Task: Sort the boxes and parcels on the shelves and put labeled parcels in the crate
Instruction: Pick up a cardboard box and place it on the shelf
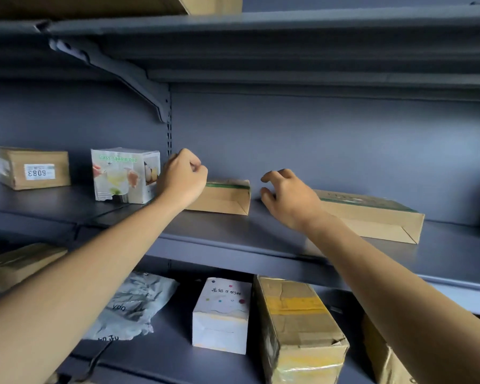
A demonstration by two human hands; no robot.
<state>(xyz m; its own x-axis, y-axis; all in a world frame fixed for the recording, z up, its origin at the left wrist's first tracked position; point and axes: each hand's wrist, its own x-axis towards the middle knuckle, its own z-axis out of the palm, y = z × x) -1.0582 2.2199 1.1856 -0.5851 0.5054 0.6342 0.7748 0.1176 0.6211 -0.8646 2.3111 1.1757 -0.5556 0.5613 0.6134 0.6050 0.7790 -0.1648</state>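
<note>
Item: small brown box (222, 198), frame centre, middle shelf (233, 234). My left hand (182, 176) is fisted at its left end, seemingly empty; right hand (287, 196) spread, empty, beside it. I should grip both ends, then check for a label.

A stockroom or parcel depot. Grey metal shelves (233, 234) on slotted uprights (169, 134) with brackets (117, 70) run in tiers against a grey back panel. On them sit loose cardboard boxes (299, 328), one with a numbered sticker (39, 171), a retail carton (122, 176) printed with a cup, and a crumpled mailer bag (133, 306).
</note>
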